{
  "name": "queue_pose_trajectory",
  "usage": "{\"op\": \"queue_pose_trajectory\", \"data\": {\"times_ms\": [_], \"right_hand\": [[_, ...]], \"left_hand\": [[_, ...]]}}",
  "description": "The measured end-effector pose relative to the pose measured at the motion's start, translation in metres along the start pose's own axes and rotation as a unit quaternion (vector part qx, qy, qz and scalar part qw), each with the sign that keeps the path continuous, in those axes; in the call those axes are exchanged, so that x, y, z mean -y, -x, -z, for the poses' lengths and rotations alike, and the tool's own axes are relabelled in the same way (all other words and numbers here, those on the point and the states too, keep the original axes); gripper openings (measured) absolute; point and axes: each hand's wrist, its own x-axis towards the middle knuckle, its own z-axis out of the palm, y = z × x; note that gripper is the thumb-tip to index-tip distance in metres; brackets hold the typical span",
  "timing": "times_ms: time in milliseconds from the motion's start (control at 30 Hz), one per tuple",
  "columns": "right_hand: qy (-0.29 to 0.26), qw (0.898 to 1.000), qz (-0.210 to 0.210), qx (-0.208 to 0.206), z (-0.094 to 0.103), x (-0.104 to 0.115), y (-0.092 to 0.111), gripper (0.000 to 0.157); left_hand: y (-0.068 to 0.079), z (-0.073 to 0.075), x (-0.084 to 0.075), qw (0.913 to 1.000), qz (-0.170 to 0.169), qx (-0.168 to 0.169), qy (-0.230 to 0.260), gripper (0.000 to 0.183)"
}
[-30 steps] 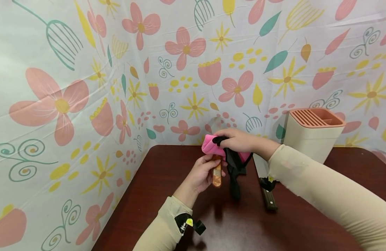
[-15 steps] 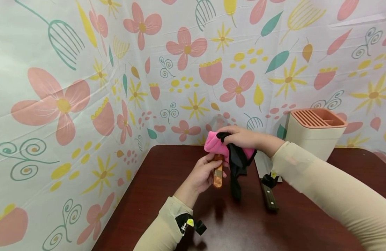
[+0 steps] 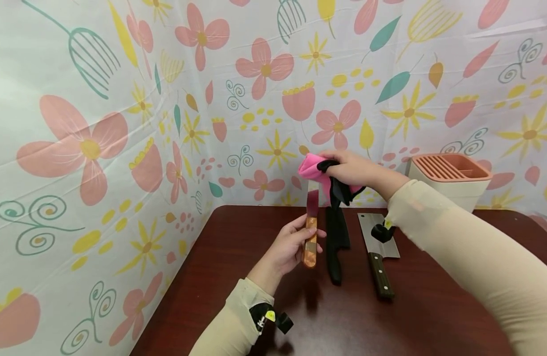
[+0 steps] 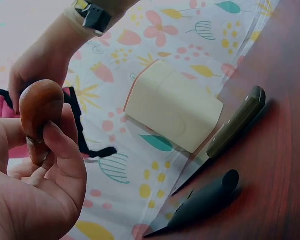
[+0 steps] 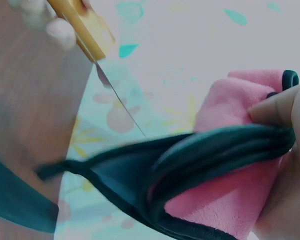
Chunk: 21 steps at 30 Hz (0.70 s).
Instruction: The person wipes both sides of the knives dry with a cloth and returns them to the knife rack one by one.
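My left hand (image 3: 291,244) grips the orange-brown handle of a knife (image 3: 311,242), whose blade points up and away. In the left wrist view the butt of the handle (image 4: 42,107) shows between thumb and fingers. My right hand (image 3: 351,168) holds a bunched pink cloth with black edging (image 3: 312,167) around the upper part of the blade; the tip is hidden. Seen from the right wrist, the thin blade (image 5: 122,102) runs up to the cloth (image 5: 225,190). A black knife (image 3: 337,242) and a cleaver with a dark wooden handle (image 3: 380,272) lie on the table to the right.
A cream knife block with an orange slotted top (image 3: 451,173) stands at the back right of the dark red-brown table (image 3: 238,237). A flower-patterned sheet (image 3: 264,118) hangs behind the table and along its left side.
My right hand has moved up and away with the cloth, baring the lower blade of the knife. The cleaver and black knife are less covered. My left hand has barely moved.
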Motion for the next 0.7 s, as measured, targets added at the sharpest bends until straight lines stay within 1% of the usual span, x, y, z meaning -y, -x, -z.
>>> {"op": "queue_pose_trajectory", "data": {"times_ms": [133,267,400,533,700], "right_hand": [[0.041,0.998,0.000,-0.054,0.005,-0.004,-0.007,0.043],[0.078,0.994,-0.007,-0.079,0.004,-0.011,-0.013,0.044],[0.102,0.991,-0.002,-0.082,-0.003,-0.018,-0.018,0.048],[0.127,0.989,0.001,-0.074,-0.014,-0.024,-0.023,0.051],[0.167,0.983,0.013,-0.077,-0.030,-0.031,-0.026,0.057]], "left_hand": [[0.000,-0.001,0.002,1.0000,0.001,0.002,-0.003,0.048],[-0.001,-0.002,0.004,1.0000,0.003,0.002,0.000,0.045],[-0.001,-0.001,0.005,1.0000,0.005,0.000,0.000,0.045],[0.000,-0.002,0.005,1.0000,0.006,0.003,-0.005,0.047],[0.000,-0.002,0.005,0.9999,0.003,0.012,-0.007,0.046]]}}
